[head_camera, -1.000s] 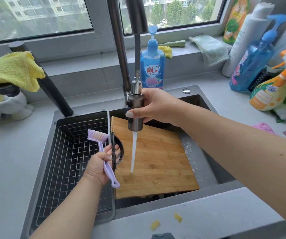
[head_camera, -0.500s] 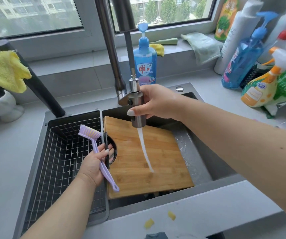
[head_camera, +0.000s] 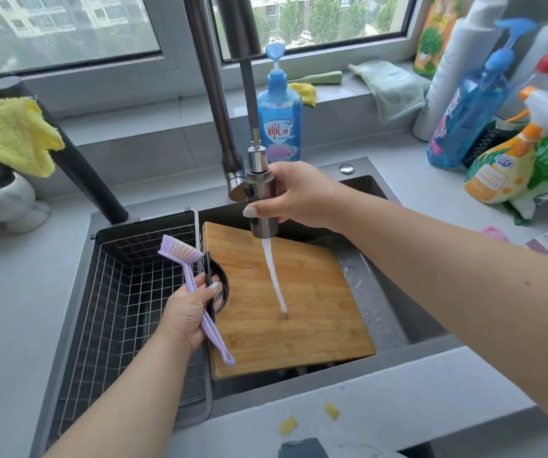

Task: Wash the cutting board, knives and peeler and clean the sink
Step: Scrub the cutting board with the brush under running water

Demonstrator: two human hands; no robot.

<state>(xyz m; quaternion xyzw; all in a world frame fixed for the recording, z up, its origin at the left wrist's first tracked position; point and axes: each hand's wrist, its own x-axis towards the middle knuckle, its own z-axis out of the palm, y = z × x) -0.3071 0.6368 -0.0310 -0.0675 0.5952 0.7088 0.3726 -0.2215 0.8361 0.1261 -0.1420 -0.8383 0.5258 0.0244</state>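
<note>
The sink (head_camera: 381,200) holds your board (head_camera: 305,302), which lies tilted across the basin just right of the wire basket (head_camera: 127,292), with water landing near its centre. Your right hand (head_camera: 299,196) is closed around the sprayer (head_camera: 261,200), held above the board's far edge. Your left hand (head_camera: 190,312) is clamped on the board's left edge at its round handle hole, with the purple brush (head_camera: 196,292) pinched in the same grip, bristles up.

cutting board (head_camera: 299,302) | bamboo, wet, tilted across sink (head_camera: 381,312) | water stream hitting its centre
</note>
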